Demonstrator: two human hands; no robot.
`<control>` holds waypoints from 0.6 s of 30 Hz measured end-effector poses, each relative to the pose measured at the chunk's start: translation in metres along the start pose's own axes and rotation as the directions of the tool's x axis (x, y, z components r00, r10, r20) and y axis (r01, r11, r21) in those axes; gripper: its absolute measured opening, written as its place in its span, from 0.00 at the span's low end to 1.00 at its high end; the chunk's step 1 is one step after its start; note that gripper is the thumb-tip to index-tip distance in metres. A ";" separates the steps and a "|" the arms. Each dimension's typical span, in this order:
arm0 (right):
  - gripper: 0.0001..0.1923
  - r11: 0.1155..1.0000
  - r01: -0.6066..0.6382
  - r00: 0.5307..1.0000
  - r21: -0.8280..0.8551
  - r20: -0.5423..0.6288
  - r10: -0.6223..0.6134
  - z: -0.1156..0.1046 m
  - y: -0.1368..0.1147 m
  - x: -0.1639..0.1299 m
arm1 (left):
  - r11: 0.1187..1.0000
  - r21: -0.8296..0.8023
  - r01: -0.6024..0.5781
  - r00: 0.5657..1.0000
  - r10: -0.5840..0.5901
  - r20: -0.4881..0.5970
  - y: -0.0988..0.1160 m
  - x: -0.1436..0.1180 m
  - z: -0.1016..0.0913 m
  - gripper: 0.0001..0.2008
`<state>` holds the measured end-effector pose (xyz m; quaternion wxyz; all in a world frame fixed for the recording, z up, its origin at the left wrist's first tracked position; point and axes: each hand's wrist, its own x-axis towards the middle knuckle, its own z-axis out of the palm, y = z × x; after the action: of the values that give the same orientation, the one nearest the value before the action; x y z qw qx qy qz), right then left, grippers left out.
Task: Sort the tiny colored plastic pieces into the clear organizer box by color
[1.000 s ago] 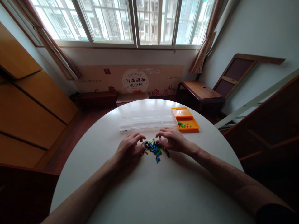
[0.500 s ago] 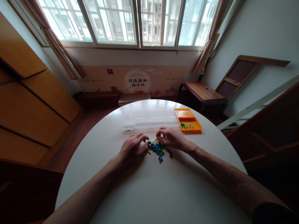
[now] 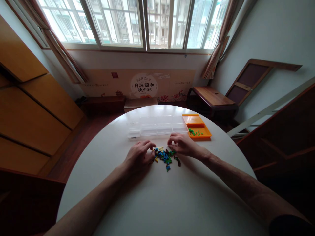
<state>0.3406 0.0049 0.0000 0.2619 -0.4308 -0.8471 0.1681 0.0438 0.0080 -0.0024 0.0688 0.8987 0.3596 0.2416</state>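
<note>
A small heap of tiny bricks [image 3: 165, 156], blue, green, yellow and dark, lies in the middle of the round white table [image 3: 157, 196]. My left hand [image 3: 139, 155] rests palm down at the heap's left edge, its curled fingers touching the pieces. On the heap's right side, my right hand [image 3: 182, 145] has its fingertips pinched together just above the pieces. Whether a brick is between them is too small to tell.
A clear plastic compartment box [image 3: 157, 126] stands beyond the heap. To its right sits an orange tray [image 3: 198, 126] holding several green bricks [image 3: 195, 132]. A wooden bench [image 3: 213, 96], cupboards at the left and a window lie beyond the table.
My right hand has lifted a little off the heap and shifted right, with its fingertips drawn together. The left hand has stayed at the heap's left edge.
</note>
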 end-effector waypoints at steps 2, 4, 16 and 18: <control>0.04 1.000 -0.004 1.000 -0.005 -0.011 0.004 0.002 0.000 0.000 | 1.000 -0.005 -0.001 1.000 0.001 -0.001 0.001 0.000 -0.001 0.06; 0.04 1.000 -0.003 1.000 -0.005 -0.028 0.003 0.004 0.000 0.001 | 1.000 -0.009 0.002 1.000 -0.002 -0.002 0.001 0.000 -0.001 0.07; 0.06 0.992 -0.104 0.937 -0.074 -0.342 0.073 -0.025 0.027 0.010 | 1.000 -0.008 0.001 1.000 -0.001 0.009 -0.004 -0.001 0.001 0.07; 0.07 0.986 -0.142 0.931 -0.083 -0.350 0.105 -0.028 0.036 0.009 | 1.000 -0.009 0.006 1.000 -0.006 0.013 -0.005 -0.002 0.001 0.07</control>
<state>0.3760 0.0347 0.0071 0.3715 -0.5194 -0.7672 0.0608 0.0403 0.0106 -0.0055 0.0761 0.8987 0.3608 0.2373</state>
